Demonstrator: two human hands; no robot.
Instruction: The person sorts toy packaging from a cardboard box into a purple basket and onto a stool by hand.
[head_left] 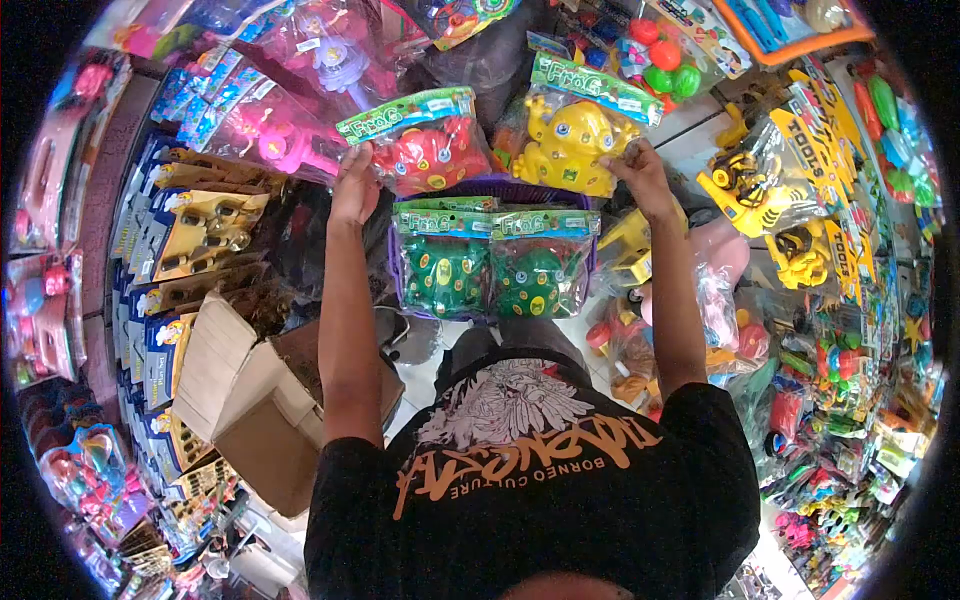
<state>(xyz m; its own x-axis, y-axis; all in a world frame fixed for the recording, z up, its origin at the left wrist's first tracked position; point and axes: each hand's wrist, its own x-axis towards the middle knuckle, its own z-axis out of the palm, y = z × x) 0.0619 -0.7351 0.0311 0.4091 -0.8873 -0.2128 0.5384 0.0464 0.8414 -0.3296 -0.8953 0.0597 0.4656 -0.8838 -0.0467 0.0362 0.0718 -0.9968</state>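
Note:
My left hand (357,184) grips the left edge of a bagged red toy frog (430,155) with a green header card. On the other side, my right hand (640,176) pinches the lower right edge of a bagged yellow toy frog (568,140), its card tilted at the top. Both packs are held above the far side of a purple basket (393,262). Two bagged green toy frogs stand side by side in that basket, one on the left (442,272) and one on the right (541,278). My fingers are partly hidden behind the bags.
An open cardboard box (262,400) lies at my left, beside rows of carded toys (205,225). Yellow bagged toy vehicles (745,180) hang at the right. Pink bagged toys (285,140) are at the upper left, and many small packed toys (835,370) fill the right side.

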